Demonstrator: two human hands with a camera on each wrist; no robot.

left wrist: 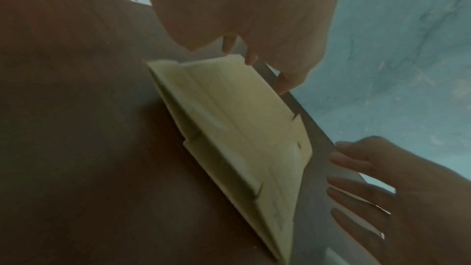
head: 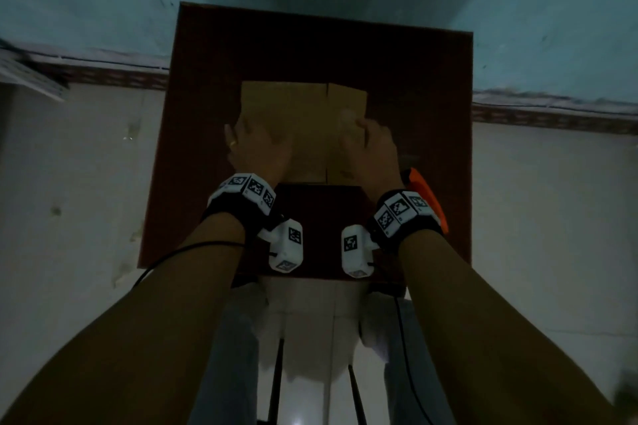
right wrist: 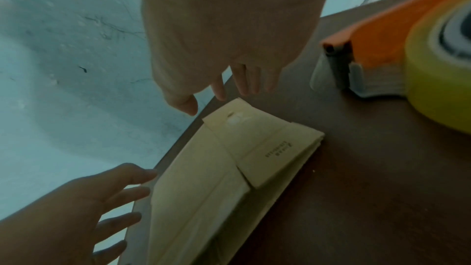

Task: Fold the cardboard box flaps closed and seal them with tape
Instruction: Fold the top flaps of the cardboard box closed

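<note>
Grip: neither hand holds anything. The left hand [head: 257, 148] and right hand [head: 371, 148] hover with fingers spread and relaxed over the box [head: 303, 128]; in the wrist views the fingertips are near its edges, but contact cannot be confirmed.

Box position: collapsed flat at the middle of the counter [head: 207, 62], between the two hands.

Key relation: the box lies directly below and ahead of both palms. Its long axis appears to run away from the person, with a centre seam along that line. The left hand flanks the left edge, the right hand the right edge; both look equally near.

Box material: pale tan cardboard, matte, in thin stacked layers with creased fold lines and slit flap corners [right wrist: 237, 148]. A short line of small print shows on one panel.

Dispenser: an orange tape dispenser [right wrist: 382, 33] carrying a roll of yellowish tape [right wrist: 433, 88] sits on the counter just right of the right wrist, apart from the box.

Counter: dark reddish-brown, smooth, square-edged.

Stage (judgement): the box is not yet opened out; no flaps folded, no tape applied.
</note>
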